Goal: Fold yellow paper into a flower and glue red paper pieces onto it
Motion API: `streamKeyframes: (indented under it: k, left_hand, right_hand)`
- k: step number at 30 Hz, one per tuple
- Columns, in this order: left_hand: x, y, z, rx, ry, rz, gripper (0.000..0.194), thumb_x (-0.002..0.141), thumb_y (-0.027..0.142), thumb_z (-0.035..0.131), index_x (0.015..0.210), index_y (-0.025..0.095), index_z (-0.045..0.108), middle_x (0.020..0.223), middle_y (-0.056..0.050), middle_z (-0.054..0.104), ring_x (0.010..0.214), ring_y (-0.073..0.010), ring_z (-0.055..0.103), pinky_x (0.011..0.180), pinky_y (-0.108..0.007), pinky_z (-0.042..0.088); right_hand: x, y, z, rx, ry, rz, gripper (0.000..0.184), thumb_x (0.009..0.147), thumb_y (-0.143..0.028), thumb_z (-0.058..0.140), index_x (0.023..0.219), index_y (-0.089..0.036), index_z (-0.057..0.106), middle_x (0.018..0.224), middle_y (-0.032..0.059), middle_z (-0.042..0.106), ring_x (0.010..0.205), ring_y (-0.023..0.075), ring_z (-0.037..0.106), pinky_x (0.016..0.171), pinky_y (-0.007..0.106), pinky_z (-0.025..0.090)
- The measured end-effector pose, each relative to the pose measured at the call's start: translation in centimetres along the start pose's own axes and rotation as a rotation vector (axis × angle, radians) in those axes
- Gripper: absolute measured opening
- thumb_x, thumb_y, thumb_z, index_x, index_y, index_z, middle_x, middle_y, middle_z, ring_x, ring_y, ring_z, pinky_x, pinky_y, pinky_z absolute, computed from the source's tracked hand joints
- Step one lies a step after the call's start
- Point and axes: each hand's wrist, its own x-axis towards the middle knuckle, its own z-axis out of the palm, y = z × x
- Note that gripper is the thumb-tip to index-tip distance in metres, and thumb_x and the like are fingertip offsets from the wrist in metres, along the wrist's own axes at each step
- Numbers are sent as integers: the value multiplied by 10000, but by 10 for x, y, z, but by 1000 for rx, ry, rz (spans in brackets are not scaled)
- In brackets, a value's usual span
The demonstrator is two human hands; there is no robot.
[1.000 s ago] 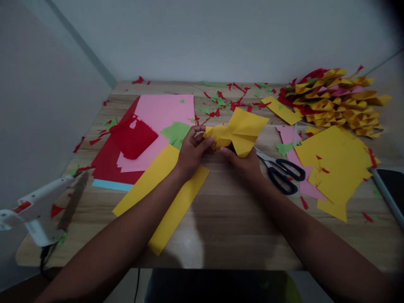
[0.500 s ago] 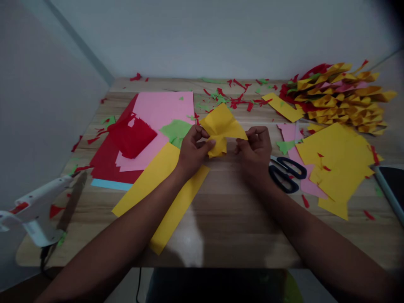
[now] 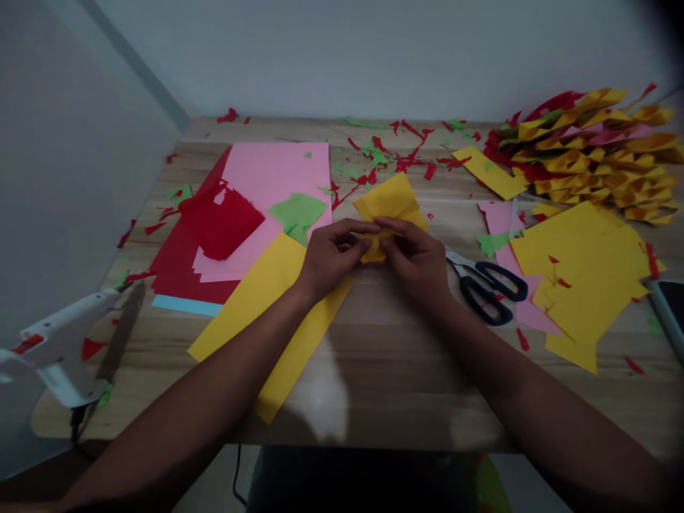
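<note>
Between my hands is a creased piece of yellow paper [image 3: 392, 196], its upper part spreading beyond my fingers. My left hand [image 3: 336, 253] pinches its left side, and my right hand [image 3: 415, 258] pinches it from the right, fingertips of both hands nearly meeting. The lower part of the paper is partly hidden by my fingers. Scissors [image 3: 486, 286] with dark blue handles lie just right of my right hand. Under my left forearm are long yellow paper strips [image 3: 243, 303]. A crumpled green paper piece [image 3: 299, 214] rests beyond my left hand.
Pink sheets [image 3: 278, 171], dark red sheets [image 3: 179, 263] and a red crumpled piece [image 3: 224, 221] lie left. A white glue gun [image 3: 69, 342] stands at the left edge. Yellow sheets [image 3: 588, 271] and a folded paper bundle [image 3: 598, 157] are right, with a phone [image 3: 667, 306]. Scraps litter the back.
My right hand let go of the paper's lower part, took its right corner, then moved left against my left hand. The paper turned and is now gathered between both hands. The view shifted slightly.
</note>
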Motion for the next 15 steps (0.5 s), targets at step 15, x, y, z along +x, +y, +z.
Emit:
streamKeyframes:
  k: [15]
  left_hand:
    - [11, -2, -7, -207, 91, -51, 635, 747, 440, 801, 1297, 312, 512, 1211, -61, 655, 870, -161, 674, 752, -278, 522]
  right_hand:
    - [2, 3, 3, 149, 57, 147, 731, 838, -520, 695, 1443, -334, 331, 788, -6, 645, 676, 198, 633, 648, 351, 537]
